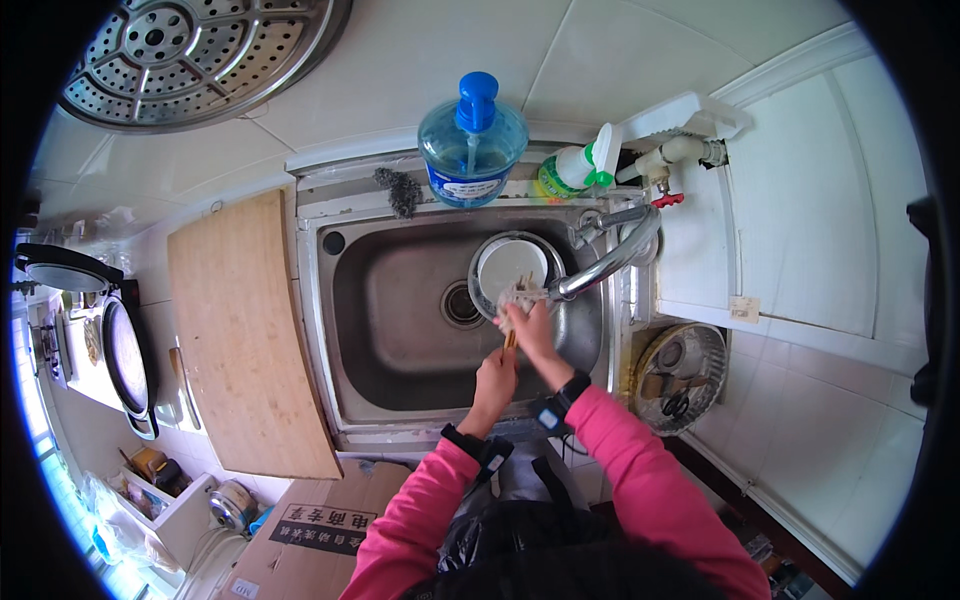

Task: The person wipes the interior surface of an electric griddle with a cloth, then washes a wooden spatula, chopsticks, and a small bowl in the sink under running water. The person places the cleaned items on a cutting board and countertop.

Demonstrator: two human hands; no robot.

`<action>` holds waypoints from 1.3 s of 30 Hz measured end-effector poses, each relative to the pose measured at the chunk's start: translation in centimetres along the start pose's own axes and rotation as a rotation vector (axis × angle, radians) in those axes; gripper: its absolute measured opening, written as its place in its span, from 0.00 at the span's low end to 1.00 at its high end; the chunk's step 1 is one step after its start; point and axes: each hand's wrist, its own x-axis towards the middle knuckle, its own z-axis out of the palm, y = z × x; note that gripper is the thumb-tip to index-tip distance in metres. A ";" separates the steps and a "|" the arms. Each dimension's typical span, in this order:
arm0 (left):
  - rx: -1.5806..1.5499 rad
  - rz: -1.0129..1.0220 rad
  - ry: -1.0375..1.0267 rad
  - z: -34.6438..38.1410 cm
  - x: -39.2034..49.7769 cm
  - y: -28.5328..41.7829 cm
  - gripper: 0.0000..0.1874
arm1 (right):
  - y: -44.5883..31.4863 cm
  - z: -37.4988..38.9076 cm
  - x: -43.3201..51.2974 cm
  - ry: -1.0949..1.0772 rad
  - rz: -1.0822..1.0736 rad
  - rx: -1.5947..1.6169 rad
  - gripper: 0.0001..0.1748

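Note:
Over the stainless steel sink (397,300), my left hand (496,382) grips the lower part of a bundle of wooden chopsticks (510,341). My right hand (529,328) is wrapped round a pale mesh scrubbing cloth (517,296) at the bundle's upper end, below the tip of the chrome faucet (611,262). Just beyond, a white bowl or plate (512,262) sits inside a round metal basin (478,289) in the sink, beside the drain (463,304). Whether water is running cannot be made out.
Behind the sink stand a blue pump bottle (472,150), a green and white spray bottle (570,169) and a dark scouring pad (400,192). A wooden board (244,337) lies left. A round basket (681,379) with utensils is right, and a cardboard box (322,525) is lower left.

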 end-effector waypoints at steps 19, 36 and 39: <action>0.043 0.232 0.113 0.0 1.6 -1.6 0.19 | -0.9 1.3 -2.2 0.098 -0.141 -0.063 0.19; -0.259 -0.030 -0.041 -6.0 -2.2 -2.6 0.15 | -0.5 -0.6 6.9 -0.085 -0.757 -1.240 0.11; -0.336 0.055 -0.006 -4.8 -1.3 -2.4 0.13 | -0.8 -1.3 7.4 -0.057 -0.537 -1.028 0.11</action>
